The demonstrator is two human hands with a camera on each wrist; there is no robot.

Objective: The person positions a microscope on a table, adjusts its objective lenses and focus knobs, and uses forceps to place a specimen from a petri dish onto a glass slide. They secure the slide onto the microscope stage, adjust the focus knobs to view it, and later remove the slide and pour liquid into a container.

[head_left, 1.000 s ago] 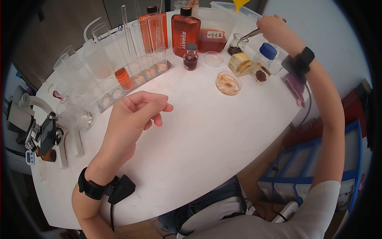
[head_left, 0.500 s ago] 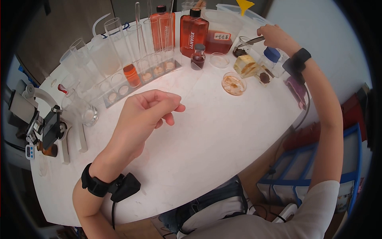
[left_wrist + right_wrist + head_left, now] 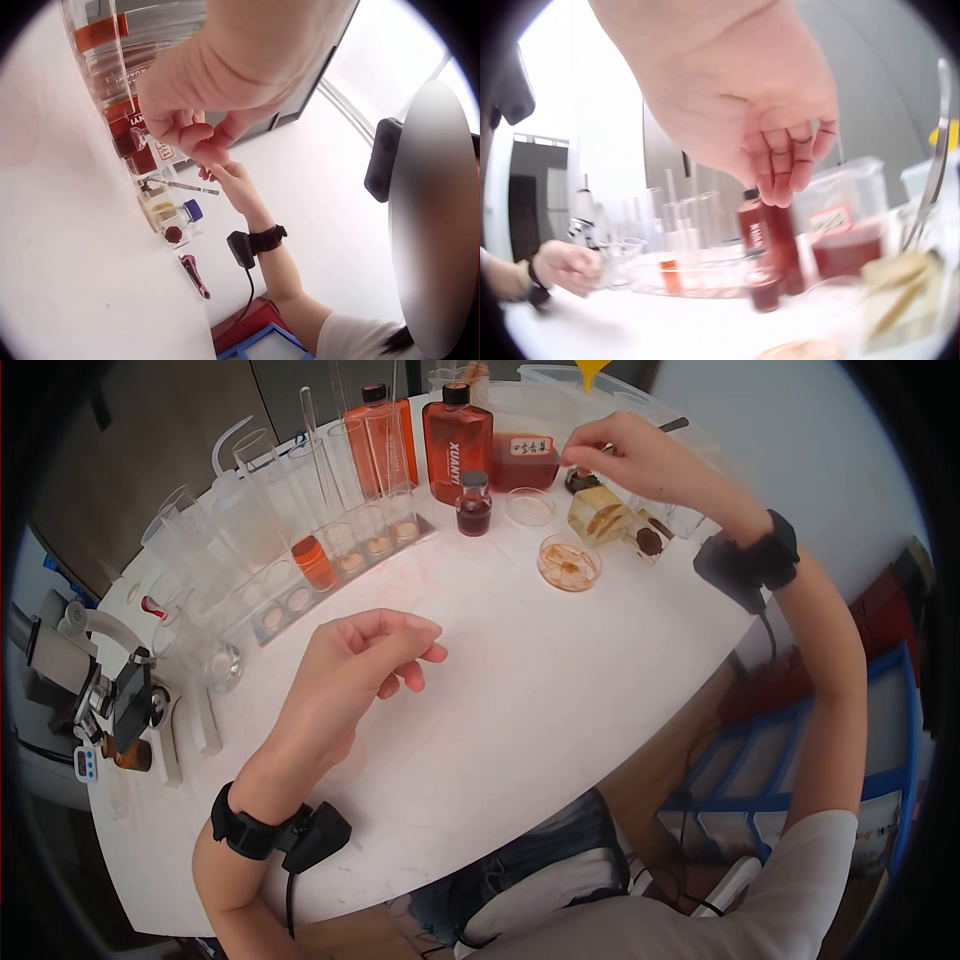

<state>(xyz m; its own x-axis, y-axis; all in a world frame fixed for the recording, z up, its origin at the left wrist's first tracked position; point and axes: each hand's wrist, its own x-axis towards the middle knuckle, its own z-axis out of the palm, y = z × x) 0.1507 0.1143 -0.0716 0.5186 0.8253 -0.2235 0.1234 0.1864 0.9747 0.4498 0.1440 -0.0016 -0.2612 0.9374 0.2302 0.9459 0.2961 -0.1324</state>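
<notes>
In the head view my left hand (image 3: 365,660) hovers over the middle of the table, thumb and forefinger pinched together on what looks like a thin clear glass slide, barely visible. My right hand (image 3: 640,460) is above the jar at the back right, fingers loosely bent and holding nothing. Metal tweezers (image 3: 934,169) lean in the small glass jar (image 3: 580,482) with dark contents, partly hidden under the hand. Nearby are a yellowish clear block (image 3: 600,517), a petri dish (image 3: 570,563) with brownish pieces, and a clear dish (image 3: 530,506).
A rack (image 3: 335,572) of tall glass tubes and an orange vial (image 3: 313,563) stand at the back left. Behind are red bottles (image 3: 458,445), a small dark-red bottle (image 3: 474,510) and a tub of red liquid (image 3: 525,463). A microscope (image 3: 110,690) stands at the left edge.
My right hand has let go of the tweezers, left in the jar, and moved left toward the tub. The left hand keeps its pinch, with little movement.
</notes>
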